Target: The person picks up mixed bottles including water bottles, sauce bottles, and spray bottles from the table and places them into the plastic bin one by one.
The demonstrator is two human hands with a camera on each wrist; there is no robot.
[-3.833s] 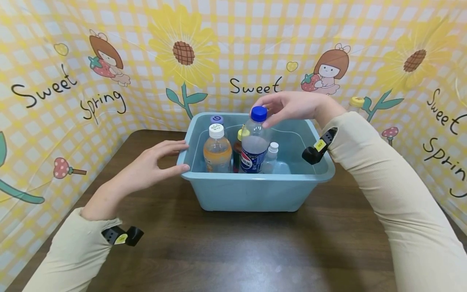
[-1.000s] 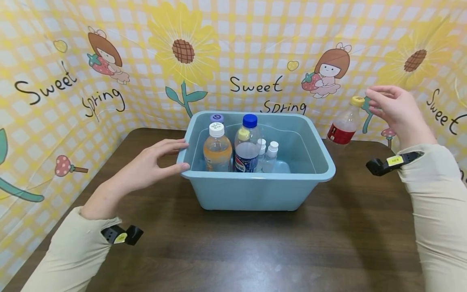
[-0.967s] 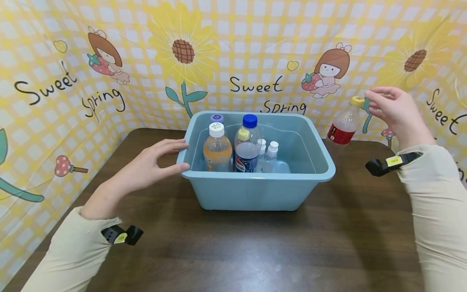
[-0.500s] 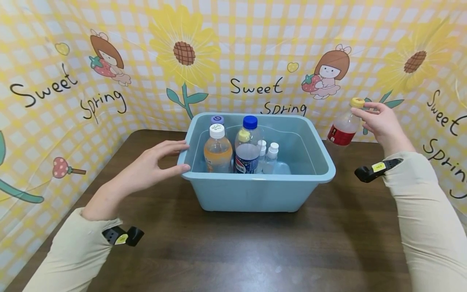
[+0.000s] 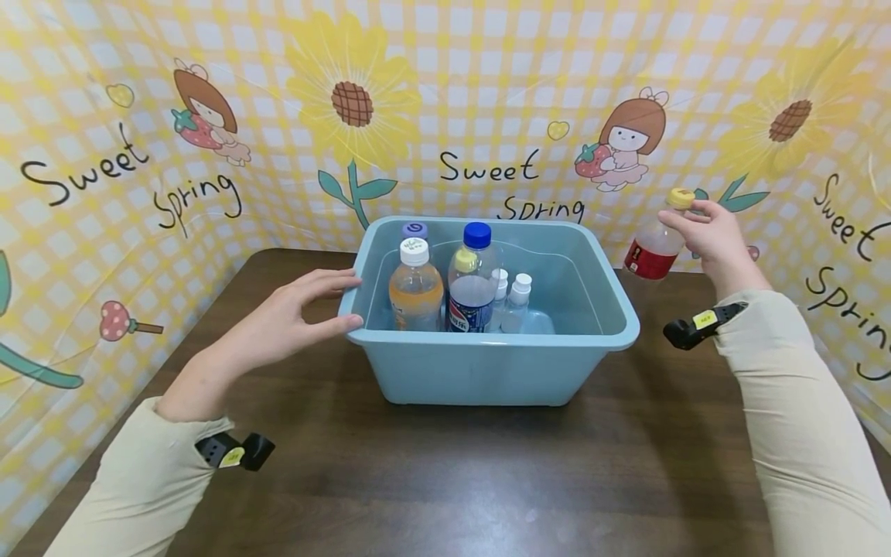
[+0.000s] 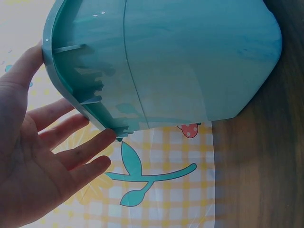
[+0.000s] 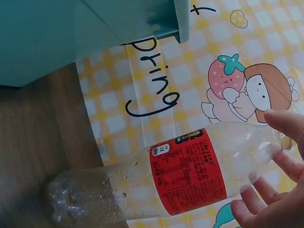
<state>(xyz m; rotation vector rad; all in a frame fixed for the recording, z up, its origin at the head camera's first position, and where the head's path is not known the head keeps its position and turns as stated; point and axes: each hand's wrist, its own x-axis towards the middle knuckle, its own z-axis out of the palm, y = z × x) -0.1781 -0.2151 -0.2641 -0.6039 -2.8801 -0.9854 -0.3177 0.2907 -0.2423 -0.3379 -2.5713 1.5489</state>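
A light blue plastic bin (image 5: pixel 480 371) stands on the table with several bottles in it. My left hand (image 5: pixel 285 317) touches the bin's left end, fingers spread and nearly straight along the rim, as the left wrist view also shows. To the right of the bin stands a clear plastic soda bottle (image 5: pixel 653 255) with a red label and a yellow cap. My right hand (image 5: pixel 717 240) has thumb and fingers on either side of its neck, just below the cap. In the right wrist view the red label (image 7: pixel 187 173) faces the camera, and the fingertips overlap the neck.
Inside the bin are an orange-labelled bottle (image 5: pixel 415 298) with a white cap, a Pepsi bottle (image 5: pixel 470 290) with a blue cap, a purple-capped bottle (image 5: pixel 415 230) and small white-capped bottles (image 5: pixel 517 302). A patterned cloth (image 5: pixel 487 93) hangs behind the wooden table (image 5: pixel 445 480).
My right hand has let go of the Pepsi bottle, which now stands in the bin, moved right, and come in leftward around the yellow-capped bottle's neck. My left hand has stayed put.
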